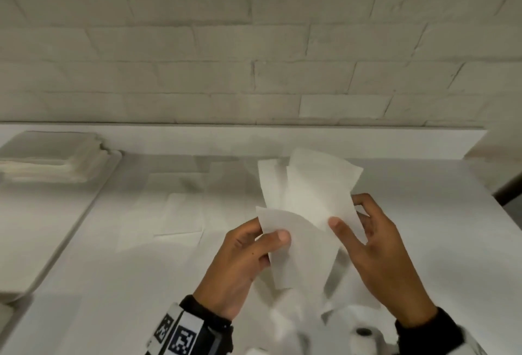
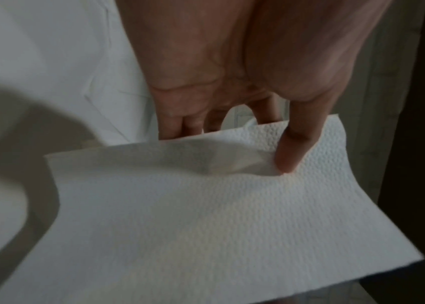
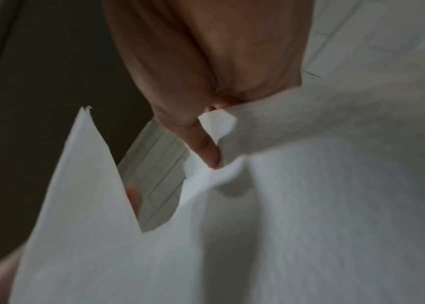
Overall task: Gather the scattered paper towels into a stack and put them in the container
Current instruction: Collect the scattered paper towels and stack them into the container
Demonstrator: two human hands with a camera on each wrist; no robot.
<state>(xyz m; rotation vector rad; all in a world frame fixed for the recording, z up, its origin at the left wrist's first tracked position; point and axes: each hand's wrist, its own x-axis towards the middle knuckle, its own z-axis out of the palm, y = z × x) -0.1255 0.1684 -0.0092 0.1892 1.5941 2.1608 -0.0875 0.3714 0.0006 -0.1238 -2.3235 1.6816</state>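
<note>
Both hands hold a loose fan of white paper towels (image 1: 308, 207) above the white counter. My left hand (image 1: 254, 250) pinches the lower sheet between thumb and fingers; the left wrist view shows the thumb pressing into an embossed towel (image 2: 206, 216). My right hand (image 1: 364, 241) pinches the upper sheets with its thumb on top, and the right wrist view shows that thumb pressed into the towels (image 3: 297, 205). More towels (image 1: 180, 213) lie flat on the counter to the left of my hands. A white moulded container (image 1: 50, 165) sits at the far left on a tray.
The white tray (image 1: 42, 241) runs along the counter's left side. A white brick wall (image 1: 254, 44) rises behind a low ledge. Crumpled white paper and a paper roll (image 1: 364, 332) lie near the front edge, under my wrists. The counter's right edge drops to a dark floor.
</note>
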